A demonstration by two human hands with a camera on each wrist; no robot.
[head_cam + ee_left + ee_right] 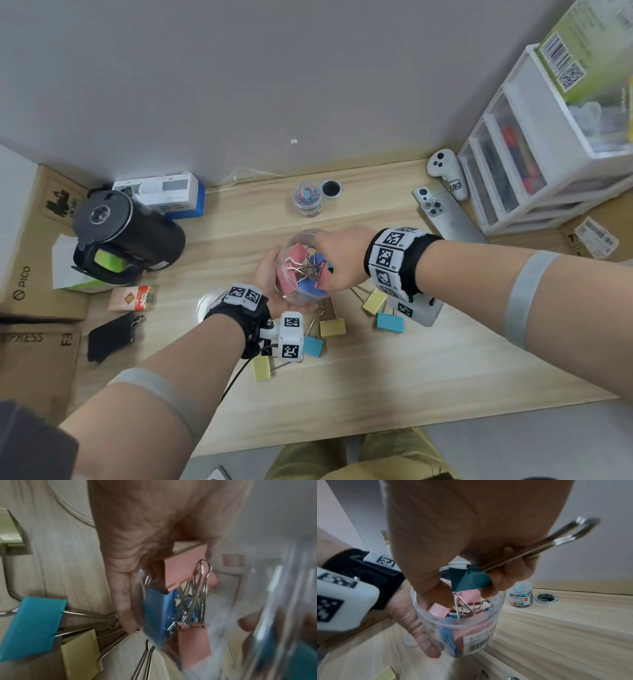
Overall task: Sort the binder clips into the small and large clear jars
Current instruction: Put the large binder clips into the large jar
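Wooden desk (394,370), teal clip (469,580) in fingers (494,578) above jar (453,626)

At the left of the head view, a black cylindrical kettle (126,233) lies beside cardboard boxes (30,240). A red packet (132,298) and a black pouch (111,336) lie below it. At upper right stand white plastic drawers (534,150), with a white controller (447,171) and a phone (445,216) just beside them.
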